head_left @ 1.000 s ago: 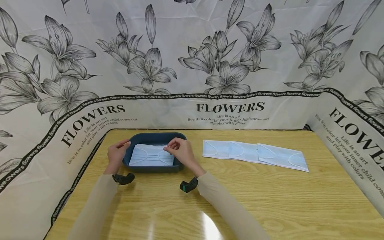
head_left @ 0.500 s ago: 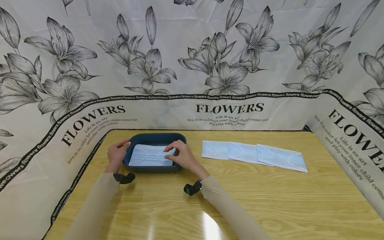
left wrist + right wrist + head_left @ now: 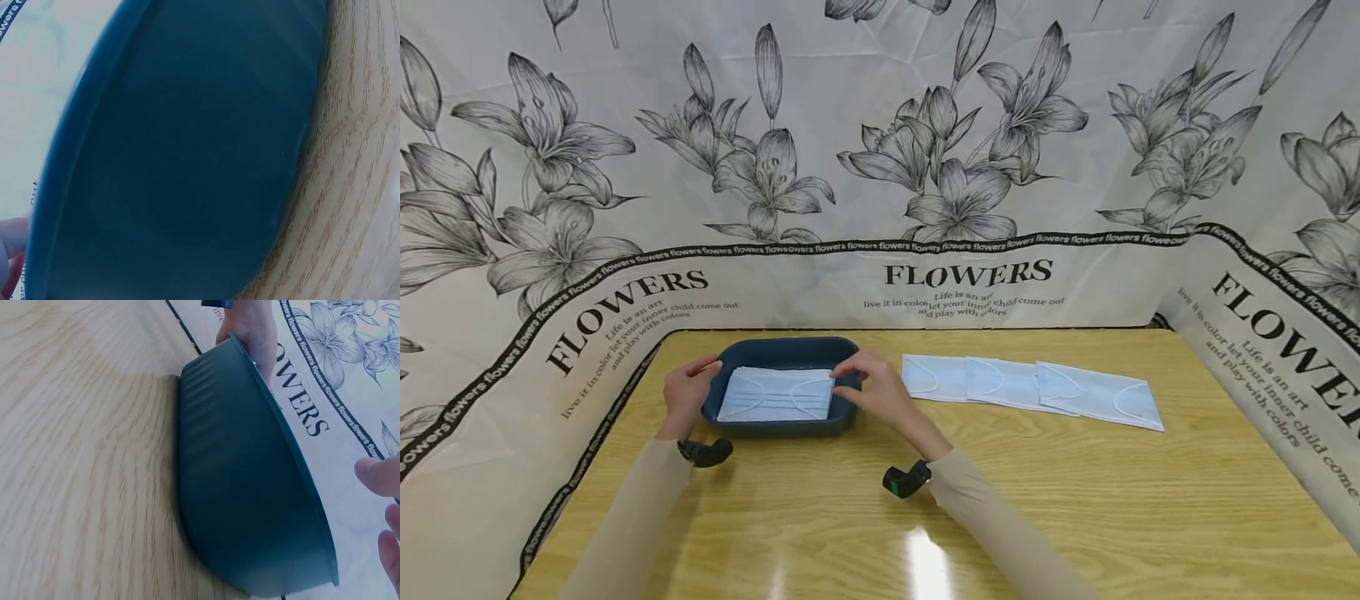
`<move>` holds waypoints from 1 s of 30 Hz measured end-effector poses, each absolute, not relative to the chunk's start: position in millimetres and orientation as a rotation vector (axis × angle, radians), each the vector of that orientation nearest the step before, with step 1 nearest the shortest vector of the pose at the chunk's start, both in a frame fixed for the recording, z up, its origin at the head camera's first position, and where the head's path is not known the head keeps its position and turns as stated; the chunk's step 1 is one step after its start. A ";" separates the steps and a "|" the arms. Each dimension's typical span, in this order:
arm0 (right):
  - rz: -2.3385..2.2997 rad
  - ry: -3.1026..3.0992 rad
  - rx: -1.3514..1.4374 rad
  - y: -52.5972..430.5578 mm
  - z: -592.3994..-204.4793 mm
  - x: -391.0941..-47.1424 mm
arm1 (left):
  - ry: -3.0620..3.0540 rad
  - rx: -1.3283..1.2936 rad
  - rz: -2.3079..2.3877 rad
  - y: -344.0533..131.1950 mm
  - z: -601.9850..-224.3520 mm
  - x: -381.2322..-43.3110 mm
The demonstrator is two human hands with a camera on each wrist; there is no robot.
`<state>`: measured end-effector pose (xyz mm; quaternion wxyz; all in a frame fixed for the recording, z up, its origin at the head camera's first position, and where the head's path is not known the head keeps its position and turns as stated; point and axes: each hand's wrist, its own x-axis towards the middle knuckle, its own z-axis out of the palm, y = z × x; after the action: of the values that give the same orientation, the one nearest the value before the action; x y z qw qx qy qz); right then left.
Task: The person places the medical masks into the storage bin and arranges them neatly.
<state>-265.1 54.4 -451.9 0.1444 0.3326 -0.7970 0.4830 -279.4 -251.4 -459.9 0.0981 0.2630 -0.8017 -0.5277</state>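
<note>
A dark blue plastic basin [image 3: 782, 429] stands at the left of the table. In it lies a stack of light blue face masks [image 3: 775, 398] with white ear loops. My left hand [image 3: 687, 396] holds the basin's left end at the rim; the right wrist view also shows this hand [image 3: 257, 334] at the far end. My right hand [image 3: 880, 392] hovers at the basin's right end, thumb and forefinger apart beside the stack's right edge, with nothing between them. In the right wrist view its thumb [image 3: 378, 475] and fingers are spread apart, above the rim.
Right of the basin, three face masks [image 3: 1022, 385] lie in an overlapping row on the wooden table [image 3: 820, 517]. A white curtain [image 3: 820, 287] with printed flowers runs along the back and both sides. Each wrist wears a black camera [image 3: 907, 480].
My right hand has drawn back rightward from the mask stack, and its thumb and forefinger have parted. The left hand stays at the basin. The head view has shifted slightly.
</note>
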 end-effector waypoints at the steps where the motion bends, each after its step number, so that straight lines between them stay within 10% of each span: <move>1: 1.391 -2.286 0.949 57.6 -451.3 -263.9 | -2.375 0.770 -1.560 -251.5 -459.6 -279.7; 30: 1.120 -2.364 0.764 198.0 -459.2 -233.8 | -2.407 0.693 -1.534 -252.0 -459.3 -273.7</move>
<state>-233.8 198.0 -459.2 0.2067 0.2742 -0.8487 0.4023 -273.7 -252.0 -459.3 0.1020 0.2347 -0.8152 -0.5195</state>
